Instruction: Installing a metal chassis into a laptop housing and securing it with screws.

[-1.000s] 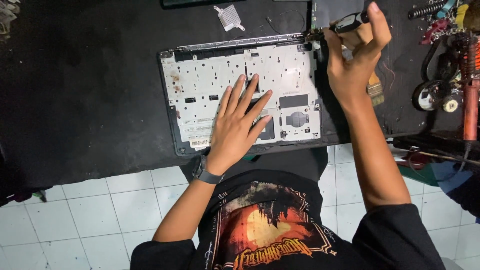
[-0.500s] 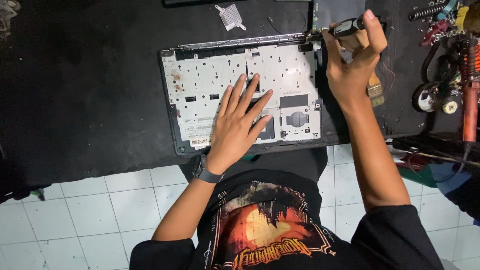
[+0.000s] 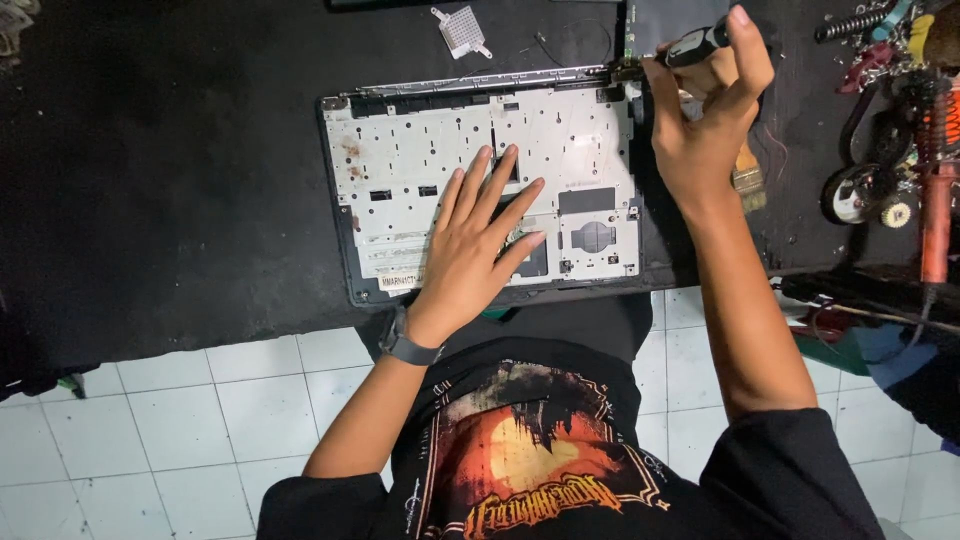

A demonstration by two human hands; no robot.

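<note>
Here the left hand (image 3: 478, 240) lies flat, fingers spread, pressing on the pale metal underside of an opened laptop shell (image 3: 420, 150) — holding nothing, only pinning the shell to the black work mat (image 3: 170, 170). The right hand (image 3: 705, 120) is closed around a dark-handled screwdriver (image 3: 692, 45), its tip down at the shell's far right corner, by the hinge. To my eye, the driving goes best with the tool upright over the screw and the flat hand bearing down so the shell cannot twist. A small brush (image 3: 748, 185) lies just beside the right wrist, partly hidden. A little perforated white part (image 3: 462, 30) sits beyond the shell, and a clutter of tools (image 3: 900, 130) crowds the mat's right edge.
</note>
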